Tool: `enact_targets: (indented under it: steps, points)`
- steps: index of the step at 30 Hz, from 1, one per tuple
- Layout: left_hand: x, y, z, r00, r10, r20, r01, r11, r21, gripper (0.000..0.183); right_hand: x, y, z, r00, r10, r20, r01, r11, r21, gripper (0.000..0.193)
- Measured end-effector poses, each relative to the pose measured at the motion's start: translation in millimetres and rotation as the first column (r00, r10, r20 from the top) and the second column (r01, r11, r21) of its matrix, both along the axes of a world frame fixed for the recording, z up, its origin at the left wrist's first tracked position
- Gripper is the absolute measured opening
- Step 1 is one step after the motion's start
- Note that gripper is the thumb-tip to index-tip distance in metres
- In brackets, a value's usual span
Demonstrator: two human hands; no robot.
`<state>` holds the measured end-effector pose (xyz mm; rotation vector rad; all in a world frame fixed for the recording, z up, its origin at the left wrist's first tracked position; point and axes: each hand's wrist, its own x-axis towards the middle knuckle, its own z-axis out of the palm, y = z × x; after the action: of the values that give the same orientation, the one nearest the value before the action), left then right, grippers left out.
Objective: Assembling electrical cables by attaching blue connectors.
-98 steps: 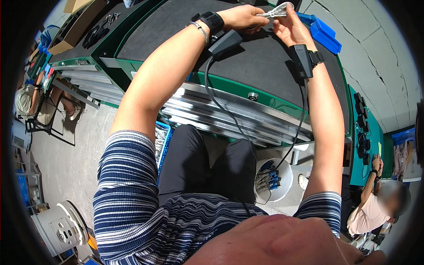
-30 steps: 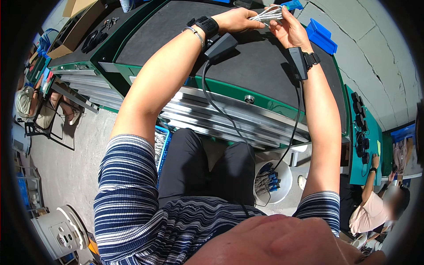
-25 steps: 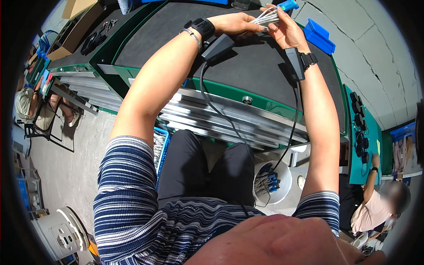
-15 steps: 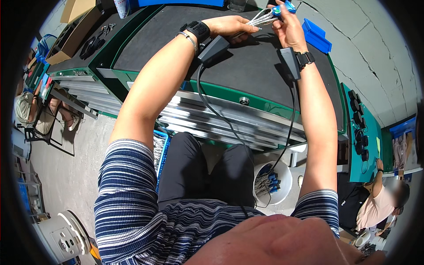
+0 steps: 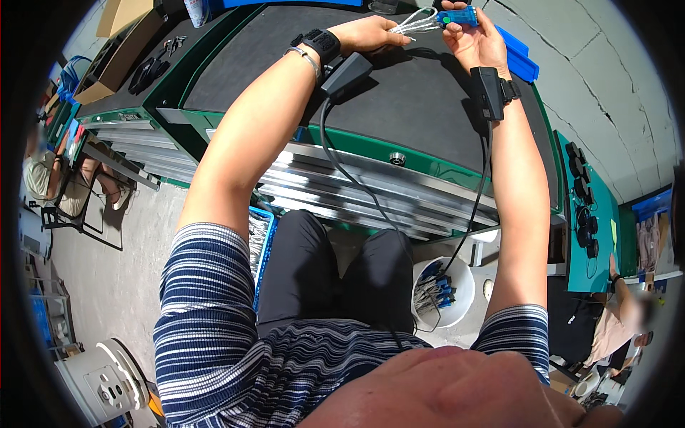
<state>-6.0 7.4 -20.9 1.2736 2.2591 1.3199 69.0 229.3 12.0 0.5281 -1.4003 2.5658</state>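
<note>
Over the far part of the dark-topped workbench (image 5: 421,107), my left hand (image 5: 365,36) is closed around a looped bundle of whitish cable (image 5: 419,24). Just right of it, my right hand (image 5: 482,46) pinches a blue translucent connector-like piece (image 5: 460,16) with a green spot on it. The cable loops reach up to the left end of that piece; whether they join it, I cannot tell. A blue tray (image 5: 521,55) lies right behind my right hand. Each wrist carries a black strap and a black box with a cord.
A white bucket (image 5: 462,299) of blue-ended cables stands by my right knee. A blue basket (image 5: 265,250) of pale cables sits left of my legs. An open cardboard box (image 5: 118,60) rests at the far left. Two people are seated at the sides.
My right hand has shifted a little right and turned at the wrist. The blue piece has swung to lie nearly level. My left hand has stayed almost in place.
</note>
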Motion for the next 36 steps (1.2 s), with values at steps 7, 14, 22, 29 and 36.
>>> enact_targets:
  steps: [7, 14, 22, 29, 36]
  points:
    - [4, -1, 2, 1.0, 0.013, 0.024, -0.013, 1.0, 0.005, 0.032, 9, -10, 6, 0.987, 0.155, -0.05, -0.157, 0.987, -0.039, 0.028]
    - [6, -3, 6, 0.999, 0.018, 0.034, -0.017, 0.999, -0.039, 0.031, 12, -14, 10, 0.993, 0.117, -0.014, -0.117, 0.993, 0.006, 0.027]
    - [12, -5, 10, 1.0, 0.018, 0.019, -0.016, 0.998, -0.068, 0.031, 7, -10, 7, 0.997, 0.071, -0.019, -0.071, 0.997, 0.021, 0.028]
    - [13, -3, 10, 0.998, 0.041, -0.046, -0.046, 0.995, -0.091, 0.033, 8, -12, 7, 0.995, 0.087, -0.044, -0.085, 0.995, 0.047, 0.027]
    - [14, -3, 11, 0.998, 0.037, -0.047, -0.041, 0.995, -0.096, 0.033, 15, -16, 8, 1.0, 0.011, -0.017, -0.011, 1.0, -0.008, 0.023]
